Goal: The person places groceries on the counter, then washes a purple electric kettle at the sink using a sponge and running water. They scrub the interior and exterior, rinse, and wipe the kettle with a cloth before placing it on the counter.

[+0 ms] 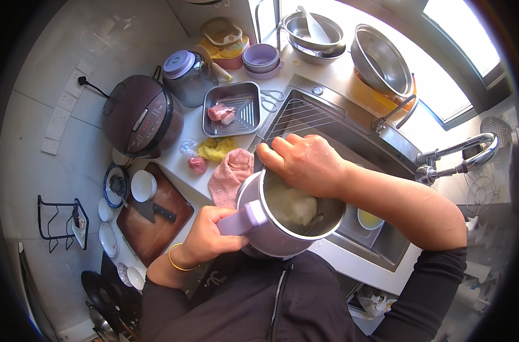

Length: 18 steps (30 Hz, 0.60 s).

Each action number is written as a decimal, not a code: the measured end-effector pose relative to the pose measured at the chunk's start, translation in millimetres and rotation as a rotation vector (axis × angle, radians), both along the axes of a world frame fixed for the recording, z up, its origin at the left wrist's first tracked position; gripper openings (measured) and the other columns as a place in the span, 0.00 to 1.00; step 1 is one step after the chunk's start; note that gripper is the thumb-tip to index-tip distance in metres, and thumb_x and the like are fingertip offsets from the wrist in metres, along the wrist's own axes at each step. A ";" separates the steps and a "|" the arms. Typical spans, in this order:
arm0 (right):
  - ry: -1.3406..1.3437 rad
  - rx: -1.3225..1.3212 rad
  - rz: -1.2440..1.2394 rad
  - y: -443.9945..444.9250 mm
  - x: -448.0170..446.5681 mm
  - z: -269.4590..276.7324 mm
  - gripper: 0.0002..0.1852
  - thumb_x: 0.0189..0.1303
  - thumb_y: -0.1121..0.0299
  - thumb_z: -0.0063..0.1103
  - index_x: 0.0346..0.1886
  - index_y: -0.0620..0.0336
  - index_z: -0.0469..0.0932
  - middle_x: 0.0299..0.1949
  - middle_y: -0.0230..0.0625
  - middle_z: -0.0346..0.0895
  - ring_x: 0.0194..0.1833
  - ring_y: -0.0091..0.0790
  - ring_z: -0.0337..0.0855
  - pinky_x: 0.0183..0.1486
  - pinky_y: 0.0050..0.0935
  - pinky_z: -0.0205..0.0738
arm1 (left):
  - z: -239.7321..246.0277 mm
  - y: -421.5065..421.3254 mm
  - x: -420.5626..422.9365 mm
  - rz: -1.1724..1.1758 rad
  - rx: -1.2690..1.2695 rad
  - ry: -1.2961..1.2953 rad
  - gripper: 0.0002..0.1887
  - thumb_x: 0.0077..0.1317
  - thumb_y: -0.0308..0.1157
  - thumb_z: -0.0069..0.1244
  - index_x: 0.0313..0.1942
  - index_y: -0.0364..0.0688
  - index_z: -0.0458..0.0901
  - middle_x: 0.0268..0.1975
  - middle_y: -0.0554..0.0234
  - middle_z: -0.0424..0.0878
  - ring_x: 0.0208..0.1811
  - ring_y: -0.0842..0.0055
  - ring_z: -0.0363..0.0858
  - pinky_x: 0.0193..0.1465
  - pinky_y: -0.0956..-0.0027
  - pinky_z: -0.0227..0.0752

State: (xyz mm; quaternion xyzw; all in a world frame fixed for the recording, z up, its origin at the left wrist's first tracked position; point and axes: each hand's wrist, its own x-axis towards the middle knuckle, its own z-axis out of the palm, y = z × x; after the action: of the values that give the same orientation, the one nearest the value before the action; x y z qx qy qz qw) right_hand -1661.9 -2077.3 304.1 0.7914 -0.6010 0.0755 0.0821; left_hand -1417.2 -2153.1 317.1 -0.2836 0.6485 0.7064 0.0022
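A lavender pitcher [281, 243] with a metal-lined inside is tilted in front of my body, at the counter's edge beside the sink. My left hand [210, 233] is wrapped around its handle [242, 220]. Over the far rim bends my right hand [304, 160], wet with droplets, its fingers curled at the rim and the fingertips hidden. Inside the pitcher lies a pale, blurred mass [298, 207], with part of a metal blade or fitting [318, 218] near the wall. A pink cloth [231, 175] lies just beyond my left hand.
A sink [396, 252] with a wire rack [304, 113] and a bowl of yellowish liquid [370, 219] is at right, below a faucet [456, 154]. A metal tray [231, 130] holds raw meat [221, 112]. At left are a rice cooker [135, 115] and a cleaver [145, 209] on a cutting board [157, 237].
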 end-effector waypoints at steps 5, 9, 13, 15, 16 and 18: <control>-0.023 -0.028 0.023 3.6 -2.4 -2.7 0.20 0.49 0.66 0.59 0.46 0.59 0.69 0.31 0.31 0.73 0.31 0.30 0.81 0.24 0.27 0.74 | -0.2 0.9 -2.3 -0.006 -0.027 -0.006 0.09 0.50 0.26 0.60 0.31 0.31 0.81 0.26 0.73 0.79 0.29 0.90 0.72 0.31 0.79 0.67; 0.024 -0.054 0.004 3.5 -3.5 -5.6 0.20 0.49 0.66 0.59 0.46 0.59 0.69 0.30 0.30 0.73 0.29 0.29 0.81 0.22 0.27 0.73 | -0.7 1.7 -4.5 -0.025 -0.079 0.003 0.10 0.49 0.26 0.60 0.31 0.31 0.81 0.24 0.72 0.79 0.28 0.90 0.72 0.30 0.79 0.67; 0.039 -0.083 -0.011 5.4 -3.5 -8.1 0.20 0.49 0.66 0.58 0.46 0.59 0.70 0.30 0.30 0.73 0.29 0.28 0.80 0.21 0.25 0.73 | -1.0 1.3 -6.2 -0.024 -0.102 -0.010 0.10 0.49 0.26 0.60 0.30 0.31 0.81 0.23 0.72 0.79 0.28 0.90 0.72 0.30 0.78 0.67; 0.013 -0.084 -0.001 7.2 -3.2 -8.5 0.20 0.49 0.65 0.58 0.47 0.59 0.70 0.30 0.30 0.73 0.29 0.27 0.80 0.21 0.25 0.72 | -1.2 1.7 -6.4 -0.034 -0.106 0.001 0.10 0.49 0.27 0.61 0.30 0.31 0.81 0.23 0.72 0.79 0.27 0.90 0.72 0.30 0.78 0.67; 0.029 -0.084 -0.001 7.9 -3.1 -8.0 0.20 0.49 0.65 0.58 0.47 0.59 0.70 0.30 0.29 0.73 0.29 0.27 0.80 0.21 0.25 0.72 | -0.6 2.0 -6.4 -0.029 -0.103 0.006 0.10 0.49 0.27 0.61 0.30 0.31 0.81 0.23 0.72 0.78 0.27 0.90 0.72 0.30 0.78 0.67; 0.071 -0.091 -0.017 8.9 -2.9 -7.5 0.21 0.49 0.65 0.58 0.48 0.59 0.70 0.30 0.29 0.73 0.29 0.27 0.80 0.21 0.24 0.72 | -0.7 2.9 -6.4 -0.024 -0.098 0.016 0.10 0.49 0.27 0.61 0.30 0.31 0.81 0.23 0.72 0.78 0.27 0.90 0.72 0.30 0.78 0.67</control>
State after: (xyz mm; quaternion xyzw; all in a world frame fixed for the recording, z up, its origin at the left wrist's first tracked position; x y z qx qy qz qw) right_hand -1664.9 -2068.4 296.7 0.7837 -0.6006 0.0740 0.1400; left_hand -1423.6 -2150.2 316.4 -0.2702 0.6855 0.6760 -0.0084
